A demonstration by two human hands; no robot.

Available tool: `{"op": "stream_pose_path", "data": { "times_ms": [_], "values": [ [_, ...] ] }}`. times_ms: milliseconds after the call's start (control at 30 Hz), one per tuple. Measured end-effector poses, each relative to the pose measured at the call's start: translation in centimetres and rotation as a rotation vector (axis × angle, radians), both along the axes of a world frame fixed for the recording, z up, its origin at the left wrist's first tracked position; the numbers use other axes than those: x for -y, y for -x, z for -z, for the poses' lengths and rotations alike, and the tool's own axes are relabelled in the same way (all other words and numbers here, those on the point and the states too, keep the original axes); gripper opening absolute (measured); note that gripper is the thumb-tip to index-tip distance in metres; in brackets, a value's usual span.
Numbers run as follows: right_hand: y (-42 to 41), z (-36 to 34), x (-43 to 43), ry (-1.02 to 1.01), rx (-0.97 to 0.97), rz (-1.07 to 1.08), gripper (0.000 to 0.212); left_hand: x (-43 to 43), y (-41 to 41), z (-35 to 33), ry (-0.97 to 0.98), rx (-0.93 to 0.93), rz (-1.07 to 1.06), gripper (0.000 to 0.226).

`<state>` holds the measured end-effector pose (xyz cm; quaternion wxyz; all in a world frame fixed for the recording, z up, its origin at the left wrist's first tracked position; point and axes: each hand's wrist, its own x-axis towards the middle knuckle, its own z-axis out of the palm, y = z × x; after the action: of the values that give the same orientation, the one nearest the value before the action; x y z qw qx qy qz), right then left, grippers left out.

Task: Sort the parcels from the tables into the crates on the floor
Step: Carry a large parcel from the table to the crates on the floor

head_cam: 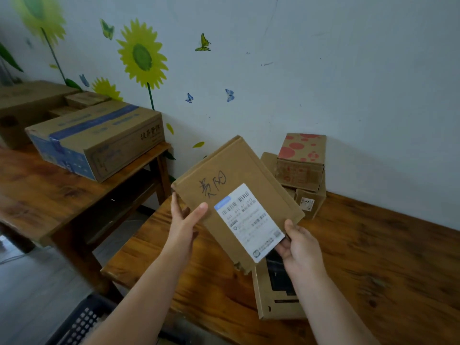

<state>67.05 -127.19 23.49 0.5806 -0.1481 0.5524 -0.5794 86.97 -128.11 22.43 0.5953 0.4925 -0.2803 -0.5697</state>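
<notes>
both hands hold one flat cardboard parcel (236, 195) in the air above the near worktop (373, 257). the parcel is tilted, with its far corner raised toward the wall. on its top face there is dark handwriting and a white shipping label (249, 222) near the lower right edge. the left hand (185, 222) grips the lower left edge, with the thumb on the top face and the fingers under it. the right hand (298, 247) grips the lower right corner beside the label, thumb on top, fingers below.

under the held parcel a second flat cardboard box (276, 297) lies on the near worktop; the right hand and the parcel cover part of it. at the wall, on the same worktop, some small boxes are stacked, and the top one has red dots (302, 150). a plain box (310, 200) with a small label stands below it.

to the left a second worktop (49, 192) carries a large carton with blue tape (97, 138), and more cartons behind it, which are blurred. at the bottom left edge a dark plastic crate (82, 322) stands on the floor, only partly in view. the wall (323, 70) has sunflower and butterfly pictures.
</notes>
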Motion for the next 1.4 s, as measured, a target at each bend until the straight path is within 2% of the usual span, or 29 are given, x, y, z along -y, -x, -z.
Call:
{"op": "stream_pose_path", "data": {
  "times_ms": [100, 133, 167, 267, 300, 367, 433, 500, 567, 700, 800, 933, 1133, 1400],
  "values": [
    [-0.2, 0.2, -0.2, 0.000, -0.031, 0.012, 0.010, 0.3, 0.8, -0.1, -0.086, 0.165, -0.024, 0.024],
    [-0.2, 0.3, -0.2, 0.005, -0.045, 0.021, 0.009, 0.4, 1.0, 0.0, -0.082, 0.215, -0.044, 0.011],
    [-0.2, 0.4, -0.3, 0.010, -0.059, 0.033, 0.006, 0.6, 1.1, 0.1, -0.070, 0.265, -0.065, 0.009],
    [0.1, 1.0, -0.5, 0.024, -0.135, 0.093, 0.011, 1.3, 0.9, 0.4, -0.052, 0.370, -0.091, 0.018],
    [0.4, 1.2, -0.6, 0.028, -0.153, 0.113, 0.021, 1.5, 0.8, 0.5, -0.055, 0.396, -0.079, 0.019],
    [1.2, 1.6, -0.6, 0.015, -0.244, 0.113, 0.056, 1.9, 0.6, 0.4, -0.065, 0.414, -0.060, 0.021],
    [2.0, 1.3, -0.9, -0.006, -0.510, 0.065, 0.076, 2.2, 0.4, 0.5, -0.069, 0.444, -0.038, 0.021],
    [2.8, 0.9, -1.2, 0.038, -0.748, -0.061, 0.064, 2.5, 0.2, 0.4, -0.052, 0.497, -0.004, 0.021],
    [3.3, 0.7, -1.8, 0.066, -0.834, -0.186, 0.047, 2.4, 0.4, 0.2, -0.034, 0.541, 0.043, 0.021],
    [3.8, 0.8, -3.6, 0.117, -0.755, -0.191, 0.040, 1.0, 1.4, -0.4, 0.027, 0.516, 0.127, 0.021],
    [3.9, 0.8, -5.4, 0.159, -0.689, -0.141, 0.039, -0.5, 2.6, -1.5, 0.101, 0.414, 0.157, 0.022],
    [4.8, 0.6, -8.7, 0.220, -0.579, -0.065, 0.036, -3.8, 5.8, -3.2, 0.086, 0.241, 0.246, 0.016],
    [10.0, -0.6, -16.2, 0.244, -0.609, 0.054, 0.036, -10.7, 12.2, -5.0, 0.124, 0.249, 0.346, 0.019],
    [20.4, -1.0, -32.4, 0.186, -0.627, 0.269, 0.033, -23.2, 24.8, -4.6, 0.114, 0.222, 0.505, 0.022]
  ]
}}
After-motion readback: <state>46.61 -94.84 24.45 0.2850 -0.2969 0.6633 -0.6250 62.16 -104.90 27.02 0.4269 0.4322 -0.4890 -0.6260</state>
